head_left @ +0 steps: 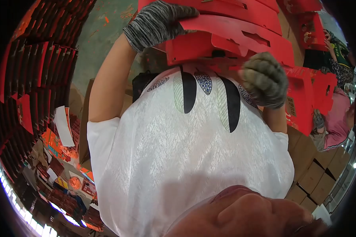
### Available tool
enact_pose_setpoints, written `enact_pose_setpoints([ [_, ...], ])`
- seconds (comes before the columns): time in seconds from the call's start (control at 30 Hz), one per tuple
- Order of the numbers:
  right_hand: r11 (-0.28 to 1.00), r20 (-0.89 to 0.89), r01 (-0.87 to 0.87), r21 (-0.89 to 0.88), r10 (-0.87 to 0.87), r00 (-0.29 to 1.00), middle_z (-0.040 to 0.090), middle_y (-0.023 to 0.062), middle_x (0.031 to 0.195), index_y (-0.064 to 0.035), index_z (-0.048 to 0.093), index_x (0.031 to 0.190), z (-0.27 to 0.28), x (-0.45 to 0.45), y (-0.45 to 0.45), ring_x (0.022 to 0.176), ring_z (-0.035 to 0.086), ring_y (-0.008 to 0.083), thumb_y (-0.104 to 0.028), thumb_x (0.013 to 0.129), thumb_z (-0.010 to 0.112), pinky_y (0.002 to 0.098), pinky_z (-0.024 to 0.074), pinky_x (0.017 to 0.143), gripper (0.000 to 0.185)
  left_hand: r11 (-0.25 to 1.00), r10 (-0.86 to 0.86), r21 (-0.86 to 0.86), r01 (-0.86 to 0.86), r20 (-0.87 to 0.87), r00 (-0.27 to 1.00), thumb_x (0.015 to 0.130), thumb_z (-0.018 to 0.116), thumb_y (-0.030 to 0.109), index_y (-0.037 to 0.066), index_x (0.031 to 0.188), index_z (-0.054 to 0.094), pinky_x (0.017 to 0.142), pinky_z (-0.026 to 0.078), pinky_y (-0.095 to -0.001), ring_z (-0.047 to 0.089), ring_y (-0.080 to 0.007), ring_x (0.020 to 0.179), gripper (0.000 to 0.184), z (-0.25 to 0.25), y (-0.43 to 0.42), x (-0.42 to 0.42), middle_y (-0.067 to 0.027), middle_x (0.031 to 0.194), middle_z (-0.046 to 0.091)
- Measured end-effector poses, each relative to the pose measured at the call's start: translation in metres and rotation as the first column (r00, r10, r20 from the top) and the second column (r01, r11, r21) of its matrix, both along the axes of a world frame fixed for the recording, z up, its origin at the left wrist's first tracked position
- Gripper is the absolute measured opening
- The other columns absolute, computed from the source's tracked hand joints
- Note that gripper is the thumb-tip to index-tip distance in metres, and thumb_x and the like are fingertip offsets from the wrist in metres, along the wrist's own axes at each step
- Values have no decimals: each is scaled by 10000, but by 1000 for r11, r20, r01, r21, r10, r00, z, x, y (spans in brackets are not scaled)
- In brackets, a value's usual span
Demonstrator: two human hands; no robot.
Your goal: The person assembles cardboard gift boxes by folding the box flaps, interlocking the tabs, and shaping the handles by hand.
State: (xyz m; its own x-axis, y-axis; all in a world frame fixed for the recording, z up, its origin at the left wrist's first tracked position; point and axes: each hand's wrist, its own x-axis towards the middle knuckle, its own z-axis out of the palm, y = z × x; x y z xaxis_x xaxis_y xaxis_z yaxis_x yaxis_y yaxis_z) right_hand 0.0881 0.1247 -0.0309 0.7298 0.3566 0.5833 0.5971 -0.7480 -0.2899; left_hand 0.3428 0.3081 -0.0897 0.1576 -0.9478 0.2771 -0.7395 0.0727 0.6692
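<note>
My left hand (156, 23), in a grey knitted glove, closes over the left edge of a red cardboard carton (261, 41) with a slotted handle opening. Its thumb or a finger stretches along the upper panel. My right hand (265, 80), gloved in a worn grey-olive knit, is curled into a fist by the carton's near right side, in front of my shirt. What those fingers hold, if anything, is hidden. More red cartons (257, 17) lie right behind the gripped one.
Dense rows of red folded cartons (47, 63) are stacked at the left. On the right, a co-worker in a pink top (338, 118) is beside more red cartons (298, 98), another person (340, 51) farther back. Brown boxes (310, 175) stand at lower right.
</note>
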Motion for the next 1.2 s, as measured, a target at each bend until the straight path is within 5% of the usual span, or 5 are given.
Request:
enact_pose_setpoints([
  [0.23,907,-215,365,-213,-407,888,588,144,1170,-20,522,1234,-5,-4,45,1092,554,305,-191,787,672,403,432,942,501,970,97,-208,-127,-146,985,733,741,32,-9,1145,586,807,522,-302,626,-178,945,442,0,-10,-15,-125,1016,660],
  [0.33,829,-277,465,-310,-546,791,544,184,1213,-9,462,1282,-13,-12,55,1139,510,348,-381,824,610,434,393,979,608,996,-86,-81,30,-871,484,743,751,95,-1,1212,542,895,480,-323,578,-184,1060,523,-6,-16,-12,-145,1127,620],
  [0.4,721,-215,537,-438,-664,716,523,208,1215,1,414,1302,-23,-13,46,1135,492,385,-526,801,579,455,371,987,746,977,-206,-119,176,-320,925,758,750,159,2,1265,496,969,426,-342,528,-200,1139,588,4,-25,-12,-155,1211,575],
  [0.83,583,-501,491,-647,-811,302,641,126,1079,-107,578,1175,-9,38,35,945,609,310,-573,701,632,415,466,764,667,963,-252,-134,233,-146,957,861,639,274,45,1256,533,945,426,-372,547,-242,1121,468,12,-36,-15,-164,1200,584],
  [1.2,709,1,609,-356,-651,759,631,58,1068,-193,625,1073,-71,5,14,1001,583,283,-476,658,732,417,458,860,513,977,-213,109,183,567,796,681,709,504,320,1406,339,1000,335,-527,374,-458,1237,834,25,-16,-56,-296,1357,353],
])
